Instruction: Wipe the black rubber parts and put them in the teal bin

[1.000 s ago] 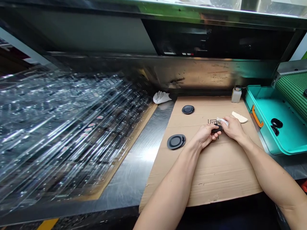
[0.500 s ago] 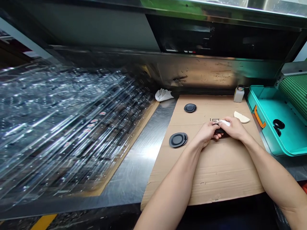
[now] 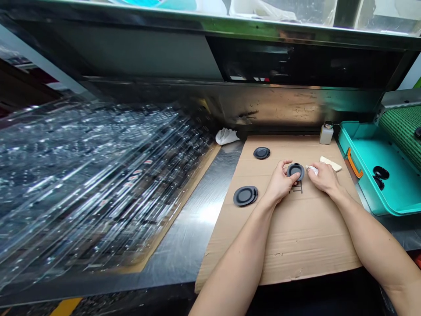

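Note:
Between the thumb and fingers of my left hand is a round black plastic part with a raised rim and a small tab, its flat face turned up toward me. My right hand, just to the right and apart from the part, pinches a small white cloth. Both hands are over a cardboard sheet. Left of them on the cardboard lie more round black parts: one group overlapping nearer me, another farther back. A cream-coloured pad lies behind my right hand, partly covered by it.
A teal bin with an orange handle and black parts inside stands at the right. Behind the cardboard is a small bottle. Stacked clear plastic trays fill the left side. A crumpled white glove or cloth lies at the back.
My hands have drawn apart. The black part has turned in my left hand so that its face shows, and the white cloth in my right hand has come off it.

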Demonstrator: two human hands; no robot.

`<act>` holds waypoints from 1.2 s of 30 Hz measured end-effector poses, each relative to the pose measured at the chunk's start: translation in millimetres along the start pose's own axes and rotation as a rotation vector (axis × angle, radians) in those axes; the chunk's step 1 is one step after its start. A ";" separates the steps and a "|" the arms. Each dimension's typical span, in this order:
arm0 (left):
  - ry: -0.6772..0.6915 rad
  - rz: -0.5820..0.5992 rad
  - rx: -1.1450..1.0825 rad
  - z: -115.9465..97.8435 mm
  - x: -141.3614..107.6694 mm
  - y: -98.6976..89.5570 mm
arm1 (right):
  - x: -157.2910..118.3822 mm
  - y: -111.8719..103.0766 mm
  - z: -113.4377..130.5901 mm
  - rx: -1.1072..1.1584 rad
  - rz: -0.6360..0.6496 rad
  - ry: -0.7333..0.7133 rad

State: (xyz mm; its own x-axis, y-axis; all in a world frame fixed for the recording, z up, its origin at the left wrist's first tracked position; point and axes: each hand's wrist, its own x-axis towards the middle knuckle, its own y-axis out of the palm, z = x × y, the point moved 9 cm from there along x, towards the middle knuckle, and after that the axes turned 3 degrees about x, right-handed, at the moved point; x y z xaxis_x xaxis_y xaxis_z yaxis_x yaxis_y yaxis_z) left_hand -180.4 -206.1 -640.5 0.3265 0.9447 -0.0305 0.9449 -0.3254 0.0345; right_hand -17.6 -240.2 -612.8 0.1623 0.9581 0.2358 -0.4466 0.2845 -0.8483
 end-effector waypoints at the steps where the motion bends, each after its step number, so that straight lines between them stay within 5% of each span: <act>1: -0.016 0.004 -0.030 2.3 -0.2 0.8 | -0.2 1.2 -0.2 0.001 0.001 0.000; 12: -0.010 -0.051 -0.156 -0.7 -2.1 0.1 | -6.9 -2.5 17.4 0.159 -0.055 -0.017; 17: -0.116 0.122 -0.411 -2.3 -7.1 19.2 | -11.6 -0.3 30.0 0.217 -0.049 -0.049; 23: -0.171 0.225 -0.539 -5.7 -9.2 19.4 | -11.6 -0.7 31.3 0.190 -0.070 -0.086; 31: -0.137 0.188 -0.311 4.6 -10.1 22.4 | -10.4 1.7 27.5 0.140 -0.031 -0.135; 36: 0.020 0.139 -0.143 -6.1 -8.3 24.0 | -5.7 5.8 19.3 0.152 -0.013 -0.160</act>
State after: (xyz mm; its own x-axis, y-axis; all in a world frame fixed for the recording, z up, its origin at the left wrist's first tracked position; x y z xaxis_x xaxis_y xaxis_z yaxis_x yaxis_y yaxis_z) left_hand -160.6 -221.5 -633.3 0.4519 0.8921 0.0046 0.8773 -0.4453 0.1789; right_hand -38.1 -243.3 -609.9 0.0328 0.9438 0.3289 -0.5749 0.2870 -0.7662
